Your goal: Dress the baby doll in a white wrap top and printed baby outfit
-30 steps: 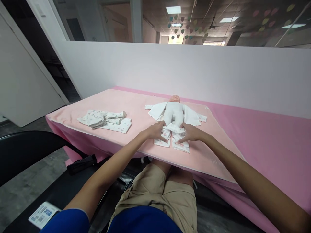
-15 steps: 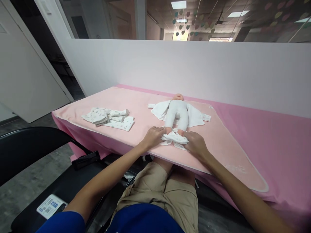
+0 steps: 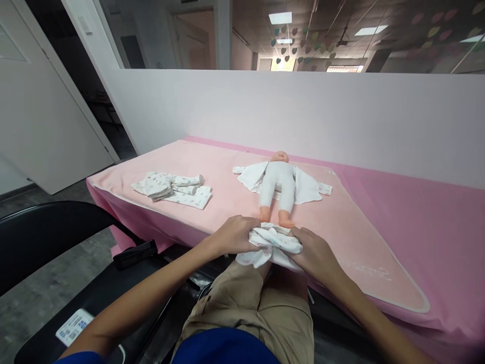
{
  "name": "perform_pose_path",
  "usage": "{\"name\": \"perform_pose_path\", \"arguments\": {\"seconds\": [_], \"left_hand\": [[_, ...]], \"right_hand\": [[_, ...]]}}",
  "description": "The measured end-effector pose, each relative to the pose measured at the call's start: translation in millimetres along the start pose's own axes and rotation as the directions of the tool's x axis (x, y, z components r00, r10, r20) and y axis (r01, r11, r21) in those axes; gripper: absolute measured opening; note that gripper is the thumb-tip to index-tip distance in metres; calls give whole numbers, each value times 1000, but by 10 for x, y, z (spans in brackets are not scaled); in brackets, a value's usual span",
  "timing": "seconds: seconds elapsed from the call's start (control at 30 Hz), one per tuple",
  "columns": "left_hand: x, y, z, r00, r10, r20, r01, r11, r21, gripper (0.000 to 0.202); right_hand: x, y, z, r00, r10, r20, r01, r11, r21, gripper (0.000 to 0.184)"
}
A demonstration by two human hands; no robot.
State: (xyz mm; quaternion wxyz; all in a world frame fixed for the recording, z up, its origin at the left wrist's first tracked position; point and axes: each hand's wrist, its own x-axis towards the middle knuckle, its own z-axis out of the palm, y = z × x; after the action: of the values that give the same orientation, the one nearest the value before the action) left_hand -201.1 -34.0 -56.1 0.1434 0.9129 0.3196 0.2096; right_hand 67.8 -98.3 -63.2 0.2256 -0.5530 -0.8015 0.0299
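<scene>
A baby doll [image 3: 278, 185] lies on its back on the pink blanket [image 3: 341, 222], feet toward me and bare. Under its upper body a white top [image 3: 306, 186] is spread open. At the table's near edge I hold a bunched pair of small white patterned trousers [image 3: 271, 242] in both hands. My left hand [image 3: 232, 235] grips their left side and my right hand [image 3: 315, 251] grips their right side. The cloth hangs partly over the edge above my lap.
A second set of folded patterned baby clothes [image 3: 172, 185] lies on the left of the blanket. A white partition wall [image 3: 303, 111] runs behind the table. A black chair [image 3: 45, 232] stands at my left, with a labelled card [image 3: 74, 326] near my left arm.
The trousers slid down off the doll's legs toward me and are now bunched in both hands at the table edge. The doll's feet are now bare.
</scene>
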Motion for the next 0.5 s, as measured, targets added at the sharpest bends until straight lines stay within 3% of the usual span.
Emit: {"name": "perform_pose_path", "arguments": {"seconds": [0.17,0.23,0.37,0.5], "left_hand": [[41,300,-775,993,3,121,15,990,-143,58],[168,400,-1110,984,31,175,6,978,-208,56],[529,508,-1634,993,81,91,-55,962,-266,40],[837,569,-2009,984,172,46,-163,975,-152,30]], "right_hand": [[92,-337,-796,998,31,60,-38,991,131,42],[251,-415,-1145,997,4,78,-16,988,155,46],[646,-462,-1719,999,-50,-17,53,980,191,44],[937,-455,-2181,987,-136,-87,134,991,-27,38]]}}
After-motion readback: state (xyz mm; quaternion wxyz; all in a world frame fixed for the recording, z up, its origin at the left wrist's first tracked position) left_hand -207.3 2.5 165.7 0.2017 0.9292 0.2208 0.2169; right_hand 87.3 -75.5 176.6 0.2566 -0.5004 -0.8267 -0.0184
